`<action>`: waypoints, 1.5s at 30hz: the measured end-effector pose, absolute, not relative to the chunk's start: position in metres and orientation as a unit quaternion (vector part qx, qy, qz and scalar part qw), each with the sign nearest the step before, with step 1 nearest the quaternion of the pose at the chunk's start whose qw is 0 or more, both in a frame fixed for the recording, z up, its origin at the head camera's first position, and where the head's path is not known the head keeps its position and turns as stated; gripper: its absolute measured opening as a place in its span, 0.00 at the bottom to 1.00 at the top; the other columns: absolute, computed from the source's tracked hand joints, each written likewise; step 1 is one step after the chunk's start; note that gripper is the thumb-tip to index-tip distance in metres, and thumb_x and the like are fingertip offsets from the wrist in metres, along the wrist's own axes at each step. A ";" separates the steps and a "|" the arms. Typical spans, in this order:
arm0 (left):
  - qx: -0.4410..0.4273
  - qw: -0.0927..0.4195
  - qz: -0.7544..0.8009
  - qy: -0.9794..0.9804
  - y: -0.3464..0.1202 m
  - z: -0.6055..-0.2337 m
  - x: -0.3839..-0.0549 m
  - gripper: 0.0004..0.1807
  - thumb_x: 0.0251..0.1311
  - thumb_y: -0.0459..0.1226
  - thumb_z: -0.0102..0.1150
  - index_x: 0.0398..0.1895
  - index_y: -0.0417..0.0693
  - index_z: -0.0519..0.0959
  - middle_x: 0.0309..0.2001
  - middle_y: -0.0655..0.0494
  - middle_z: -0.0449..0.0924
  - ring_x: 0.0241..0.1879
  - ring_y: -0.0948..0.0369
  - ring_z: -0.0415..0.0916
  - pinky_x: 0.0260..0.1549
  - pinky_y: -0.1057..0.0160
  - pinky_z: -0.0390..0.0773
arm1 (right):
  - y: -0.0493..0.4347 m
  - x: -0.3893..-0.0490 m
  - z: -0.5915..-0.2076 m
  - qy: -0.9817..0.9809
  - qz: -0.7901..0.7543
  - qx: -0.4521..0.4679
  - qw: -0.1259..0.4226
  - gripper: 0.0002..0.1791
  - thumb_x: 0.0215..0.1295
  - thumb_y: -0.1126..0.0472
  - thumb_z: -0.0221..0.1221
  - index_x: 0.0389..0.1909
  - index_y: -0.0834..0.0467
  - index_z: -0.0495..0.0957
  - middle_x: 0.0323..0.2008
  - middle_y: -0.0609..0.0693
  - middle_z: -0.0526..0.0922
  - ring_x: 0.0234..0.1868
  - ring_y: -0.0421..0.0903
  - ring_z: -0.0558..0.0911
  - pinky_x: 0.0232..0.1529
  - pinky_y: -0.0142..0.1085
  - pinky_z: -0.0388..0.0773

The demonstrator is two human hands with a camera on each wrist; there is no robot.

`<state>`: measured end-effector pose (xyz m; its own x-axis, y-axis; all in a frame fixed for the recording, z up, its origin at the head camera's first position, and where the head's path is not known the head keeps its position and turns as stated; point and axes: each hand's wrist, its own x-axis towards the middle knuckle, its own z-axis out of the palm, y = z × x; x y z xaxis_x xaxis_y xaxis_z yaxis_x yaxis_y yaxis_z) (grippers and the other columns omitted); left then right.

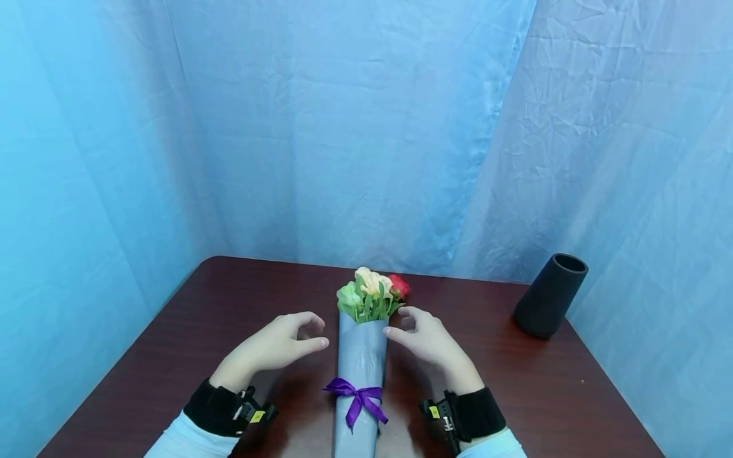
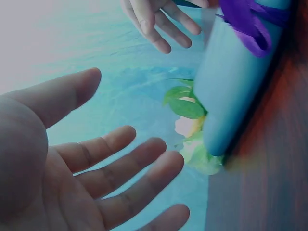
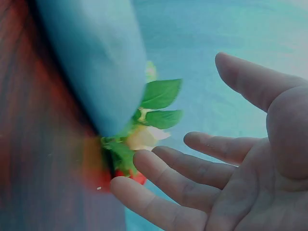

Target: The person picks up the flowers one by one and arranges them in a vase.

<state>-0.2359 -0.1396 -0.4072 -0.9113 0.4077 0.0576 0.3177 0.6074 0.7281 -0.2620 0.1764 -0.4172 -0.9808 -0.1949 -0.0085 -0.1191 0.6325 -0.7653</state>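
A bouquet of green, cream and red flowers (image 1: 371,285) in a pale blue wrapper (image 1: 361,356) lies on the table in front of me, blooms pointing away. Round the wrapper's lower part a purple ribbon (image 1: 359,395) is tied in a bow. To its left my left hand (image 1: 280,340) hovers with relaxed, spread fingers, apart from the wrapper. On the other side my right hand (image 1: 426,337) holds nothing, its fingertips close by the wrapper's right edge just below the blooms. Both palms face the bouquet in the wrist views.
A tall black vase (image 1: 550,296) stands near the right edge of the dark brown table (image 1: 229,292). Light blue curtains (image 1: 355,127) hang behind the table and along both sides. Each wrist wears a black band with a small camera.
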 end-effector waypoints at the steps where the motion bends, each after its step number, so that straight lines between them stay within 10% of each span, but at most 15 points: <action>1: 0.207 0.056 0.398 0.892 -0.140 -0.405 -0.235 0.22 0.66 0.52 0.65 0.55 0.48 0.80 0.49 0.55 0.82 0.47 0.60 0.79 0.43 0.54 0.80 | 0.176 -0.261 -0.415 0.901 -0.423 -0.091 0.041 0.40 0.64 0.42 0.68 0.69 0.61 0.72 0.58 0.59 0.81 0.58 0.55 0.80 0.51 0.51 0.80; 24: 0.297 0.087 0.367 0.877 -0.144 -0.380 -0.215 0.24 0.68 0.52 0.64 0.59 0.49 0.78 0.52 0.59 0.82 0.44 0.64 0.80 0.45 0.55 0.81 | 0.191 -0.217 -0.369 0.919 -0.361 -0.156 0.021 0.27 0.63 0.44 0.70 0.59 0.50 0.79 0.43 0.44 0.86 0.36 0.40 0.81 0.39 0.41 0.79; 45: 0.305 0.123 0.304 0.894 -0.131 -0.391 -0.210 0.15 0.63 0.48 0.69 0.45 0.49 0.83 0.27 0.67 0.77 0.25 0.67 0.73 0.27 0.63 0.75 | 0.172 -0.195 -0.371 0.878 -0.297 -0.360 0.108 0.10 0.65 0.48 0.69 0.40 0.50 0.84 0.30 0.32 0.82 0.32 0.32 0.81 0.35 0.32 0.79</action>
